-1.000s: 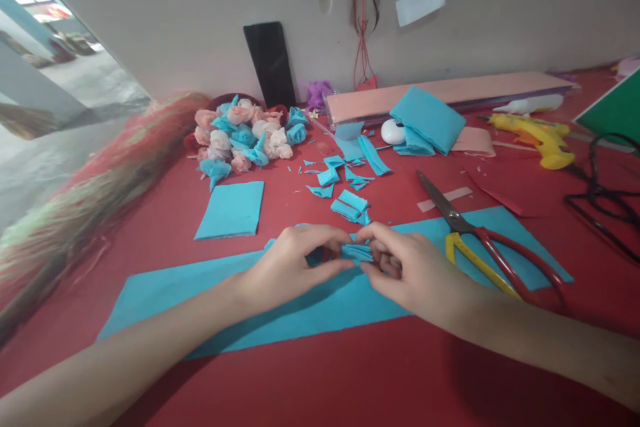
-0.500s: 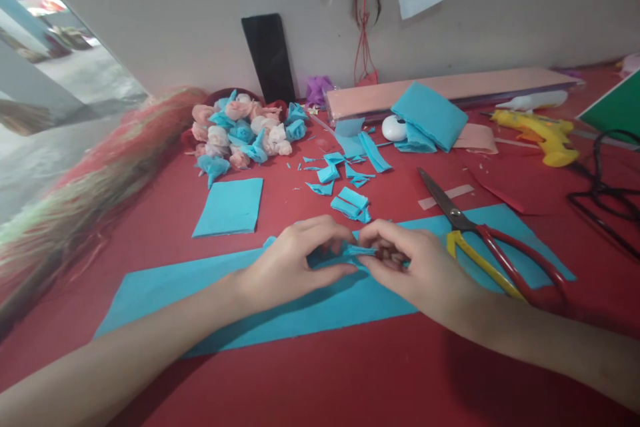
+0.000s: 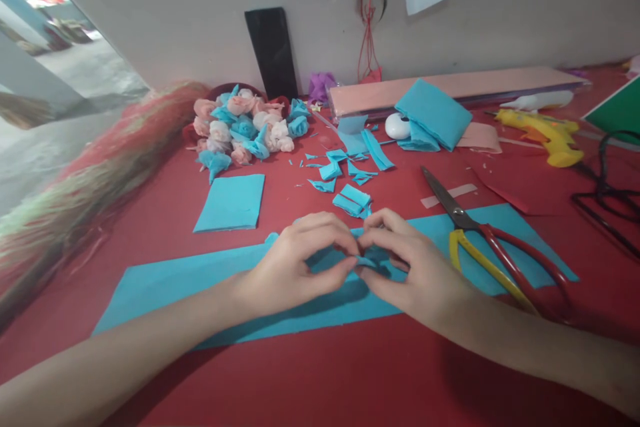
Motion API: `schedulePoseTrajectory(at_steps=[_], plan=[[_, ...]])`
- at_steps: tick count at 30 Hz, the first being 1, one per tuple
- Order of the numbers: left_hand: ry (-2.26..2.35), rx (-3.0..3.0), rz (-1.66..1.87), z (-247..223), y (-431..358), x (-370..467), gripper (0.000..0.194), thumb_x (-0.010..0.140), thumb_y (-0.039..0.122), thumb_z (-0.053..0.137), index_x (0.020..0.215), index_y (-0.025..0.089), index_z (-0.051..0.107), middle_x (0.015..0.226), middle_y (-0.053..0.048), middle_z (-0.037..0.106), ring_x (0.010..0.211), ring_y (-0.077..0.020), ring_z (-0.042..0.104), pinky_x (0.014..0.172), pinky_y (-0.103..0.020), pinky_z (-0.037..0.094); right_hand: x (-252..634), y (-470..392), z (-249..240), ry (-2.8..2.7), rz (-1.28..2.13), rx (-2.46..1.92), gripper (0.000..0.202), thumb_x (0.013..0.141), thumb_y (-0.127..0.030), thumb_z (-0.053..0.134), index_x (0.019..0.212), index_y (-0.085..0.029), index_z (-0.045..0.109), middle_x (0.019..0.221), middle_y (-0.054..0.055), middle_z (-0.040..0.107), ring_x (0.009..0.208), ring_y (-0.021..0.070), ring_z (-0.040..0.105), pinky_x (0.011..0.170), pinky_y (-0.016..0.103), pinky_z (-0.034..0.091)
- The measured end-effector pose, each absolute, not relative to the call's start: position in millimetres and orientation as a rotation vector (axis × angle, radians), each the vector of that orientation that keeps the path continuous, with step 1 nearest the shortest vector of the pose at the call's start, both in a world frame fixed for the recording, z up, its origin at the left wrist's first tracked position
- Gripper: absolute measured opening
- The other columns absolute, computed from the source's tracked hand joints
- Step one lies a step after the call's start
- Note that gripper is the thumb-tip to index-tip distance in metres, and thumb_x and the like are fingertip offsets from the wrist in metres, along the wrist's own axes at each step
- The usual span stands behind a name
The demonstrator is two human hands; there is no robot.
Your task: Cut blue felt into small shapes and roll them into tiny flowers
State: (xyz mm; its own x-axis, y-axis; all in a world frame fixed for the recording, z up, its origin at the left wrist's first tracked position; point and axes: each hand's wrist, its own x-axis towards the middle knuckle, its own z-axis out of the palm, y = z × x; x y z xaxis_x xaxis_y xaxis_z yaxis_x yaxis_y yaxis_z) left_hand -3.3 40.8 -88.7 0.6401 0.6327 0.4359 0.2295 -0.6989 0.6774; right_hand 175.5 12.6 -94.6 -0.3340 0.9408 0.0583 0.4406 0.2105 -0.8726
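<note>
Thumb and fingers of my left hand are closed in a pinch on a small piece of blue crepe paper. My right hand pinches the same piece from the other side, so the two sets of fingertips nearly meet. Much of the piece is hidden behind the fingers. Beneath both hands lies a long strip of blue crepe paper. Scissors with one yellow and one red handle rest open across the strip, right of my right hand. Blue paper offcuts lie just beyond the hands.
A folded blue square sits at left, with a heap of paper flowers behind it. Farther back are a black phone, folded blue paper and a pink paper pack. A yellow glue gun with a black cord lies at right.
The fingers have shifted slightly on the small blue piece, and less of it shows between them. The right fingers are less curled. The whole view has moved a little.
</note>
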Motion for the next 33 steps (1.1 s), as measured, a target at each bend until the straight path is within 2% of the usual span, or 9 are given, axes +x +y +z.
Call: schedulePoseTrajectory(at_steps=[7, 15, 18, 21, 24, 27, 33], plan=[[0.750, 2.291, 0.811, -90, 42, -6, 0.011, 0.074, 0.016, 0.064, 0.083, 0.014, 0.058, 0.078, -0.004, 0.065, 0.073, -0.0141, 0.060, 0.068, -0.025, 0.049, 177, 19, -96, -1.839, 1.136, -1.273, 0.006, 0.072, -0.015, 0.056, 0.076, -0.019, 0.059, 0.059, -0.006, 0.040, 0.051, 0.0083, 0.033, 0.046, 0.021, 0.027], [0.897, 2.194, 0.656, -96, 47, -7, 0.005, 0.080, 0.018, 0.059, 0.079, 0.014, 0.061, 0.075, 0.000, 0.067, 0.070, -0.0098, 0.061, 0.064, -0.017, 0.046, 180, 26, -94, -1.801, 1.230, -1.349, 0.010, 0.072, -0.025, 0.060, 0.080, -0.019, 0.059, 0.054, -0.008, 0.032, 0.049, 0.0083, 0.031, 0.042, 0.021, 0.025], [0.936, 2.154, 0.645, -96, 46, -7, 0.004, 0.079, 0.017, 0.059, 0.077, 0.014, 0.060, 0.071, 0.002, 0.064, 0.065, -0.0079, 0.059, 0.061, -0.015, 0.044, 182, 27, -91, -1.835, 1.250, -1.349, 0.010, 0.074, -0.027, 0.057, 0.079, -0.018, 0.059, 0.058, -0.006, 0.039, 0.053, 0.0084, 0.036, 0.045, 0.020, 0.031], [0.952, 2.146, 0.644, -95, 45, -6, 0.006, 0.079, 0.017, 0.058, 0.074, 0.014, 0.058, 0.066, 0.003, 0.060, 0.060, -0.0072, 0.055, 0.056, -0.015, 0.043, 184, 28, -88, -1.894, 1.220, -1.375, 0.009, 0.076, -0.024, 0.055, 0.075, -0.016, 0.059, 0.058, -0.005, 0.042, 0.053, 0.0086, 0.038, 0.046, 0.020, 0.032], [0.923, 2.192, 0.648, -96, 44, -5, 0.007, 0.079, 0.016, 0.056, 0.073, 0.014, 0.057, 0.067, 0.002, 0.061, 0.061, -0.0079, 0.055, 0.058, -0.017, 0.044, 184, 28, -89, -1.956, 1.126, -1.393, 0.006, 0.074, -0.020, 0.055, 0.074, -0.016, 0.060, 0.053, -0.006, 0.037, 0.050, 0.0086, 0.035, 0.043, 0.021, 0.029], [0.886, 2.267, 0.656, -98, 44, -5, 0.004, 0.078, 0.016, 0.056, 0.076, 0.013, 0.058, 0.071, -0.001, 0.062, 0.065, -0.0096, 0.058, 0.061, -0.019, 0.046, 183, 27, -93, -2.003, 1.016, -1.388, 0.003, 0.073, -0.017, 0.055, 0.074, -0.016, 0.059, 0.051, -0.007, 0.033, 0.048, 0.0085, 0.033, 0.043, 0.021, 0.028], [0.890, 2.376, 0.701, -101, 44, -5, 0.007, 0.078, 0.015, 0.057, 0.084, 0.013, 0.058, 0.074, -0.003, 0.062, 0.070, -0.0119, 0.058, 0.064, -0.022, 0.046, 183, 24, -97, -2.082, 0.844, -1.354, 0.009, 0.073, -0.015, 0.054, 0.079, -0.016, 0.061, 0.050, -0.007, 0.036, 0.046, 0.0086, 0.034, 0.042, 0.021, 0.028]])
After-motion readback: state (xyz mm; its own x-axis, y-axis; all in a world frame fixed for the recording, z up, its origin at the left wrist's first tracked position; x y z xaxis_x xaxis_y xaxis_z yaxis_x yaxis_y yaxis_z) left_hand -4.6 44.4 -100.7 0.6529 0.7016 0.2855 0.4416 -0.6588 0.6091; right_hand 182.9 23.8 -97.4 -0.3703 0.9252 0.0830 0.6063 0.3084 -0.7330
